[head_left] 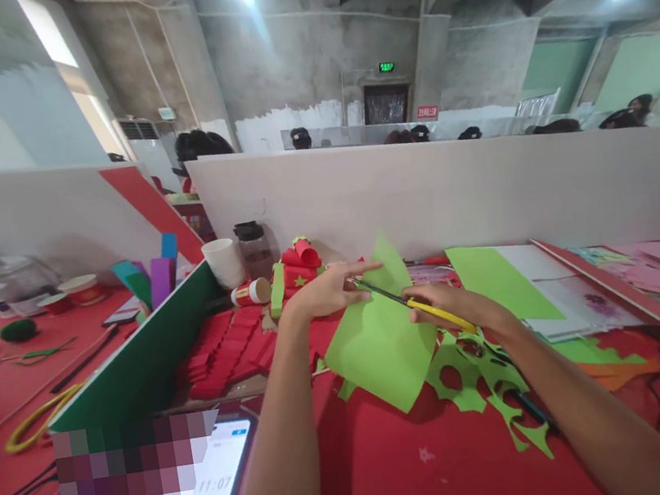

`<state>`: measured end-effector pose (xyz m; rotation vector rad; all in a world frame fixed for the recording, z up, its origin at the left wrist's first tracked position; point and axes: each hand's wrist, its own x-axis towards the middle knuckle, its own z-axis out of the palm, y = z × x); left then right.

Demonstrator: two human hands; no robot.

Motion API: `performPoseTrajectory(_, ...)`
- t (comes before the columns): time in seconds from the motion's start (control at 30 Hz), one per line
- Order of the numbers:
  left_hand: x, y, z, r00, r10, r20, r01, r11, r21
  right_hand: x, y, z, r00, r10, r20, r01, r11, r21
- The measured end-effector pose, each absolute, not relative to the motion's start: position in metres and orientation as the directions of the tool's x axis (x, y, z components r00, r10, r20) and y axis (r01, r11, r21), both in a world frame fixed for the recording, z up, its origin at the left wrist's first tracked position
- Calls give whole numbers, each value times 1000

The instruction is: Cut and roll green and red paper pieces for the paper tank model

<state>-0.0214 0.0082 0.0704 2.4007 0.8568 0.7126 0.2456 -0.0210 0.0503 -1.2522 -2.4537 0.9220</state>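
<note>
My left hand [333, 288] is closed on the upper left part of a green paper sheet [383, 355], index finger stretched over it. My right hand [447, 306] is closed round yellow-handled scissors [439, 316], whose dark blades point left across the sheet toward my left fingers. The sheet hangs tilted above the red table. Below my right hand lie green paper scraps [458, 377] with cut-out holes. How far the blades are apart is too small to tell.
A phone [231, 461] lies near left, by a green divider [135, 351]. Red folded strips [227, 350], a white cup [224, 263] and a bottle [254, 249] stand behind. Green paper [496, 280] lies back right. People's heads [203, 144] show beyond the white partition [328, 198].
</note>
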Motion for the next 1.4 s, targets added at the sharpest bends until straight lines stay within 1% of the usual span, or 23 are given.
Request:
performPoseTrajectory(0.17,-23,9,69,660,684,311,408,-674,615,243,-23,50,-579,812,-69,645,405,-648)
performPoseTrajectory(0.37,-22,8,69,664,686,299,421,-673,609,238,-25,57,-618,785,49,636,535,-556)
performPoseTrajectory(0.57,-19,7,71,685,692,229,454,-651,608,235,-29,57,-621,783,20,626,512,-588)
performPoseTrajectory(0.73,-18,5,71,670,704,237,479,-653,586,235,-27,53,-620,785,15,622,503,-600)
performPoseTrajectory(0.9,-19,4,73,670,709,220,500,-650,572,233,-26,53,-595,803,31,658,509,-554)
performPoseTrajectory(1.0,-19,3,73,665,720,199,506,-630,589,232,-26,53,-598,800,35,642,505,-577)
performPoseTrajectory(1.23,-18,0,76,665,719,201,494,-626,604,232,-25,50,-602,798,42,607,491,-625)
performPoseTrajectory(1.4,-27,-2,79,658,707,259,448,-645,619,239,-22,50,-624,779,66,556,501,-663)
